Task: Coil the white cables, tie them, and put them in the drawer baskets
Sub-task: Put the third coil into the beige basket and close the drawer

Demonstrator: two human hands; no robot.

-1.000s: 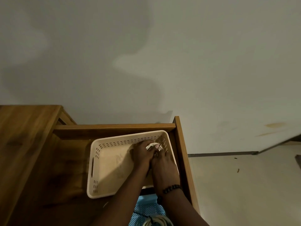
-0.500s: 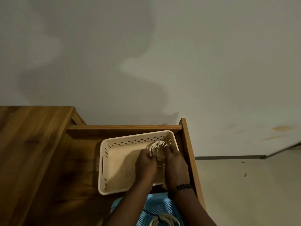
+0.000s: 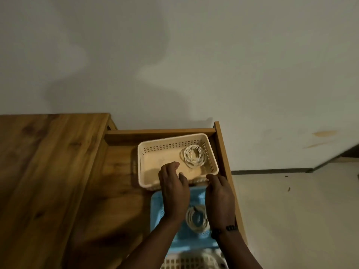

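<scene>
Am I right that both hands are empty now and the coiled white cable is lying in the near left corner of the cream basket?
Not quite. In the head view the coiled white cable lies in the far right corner of the cream basket, not the near left. The rest holds: the left hand and right hand are both empty, hovering at the basket's near edge.

Coiled cable (image 3: 193, 156) in far basket (image 3: 147, 152); second coil (image 3: 196, 218) in near basket (image 3: 157, 206).

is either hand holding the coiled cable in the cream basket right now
No, the coiled cable lies alone in the cream basket, clear of both hands.
</scene>
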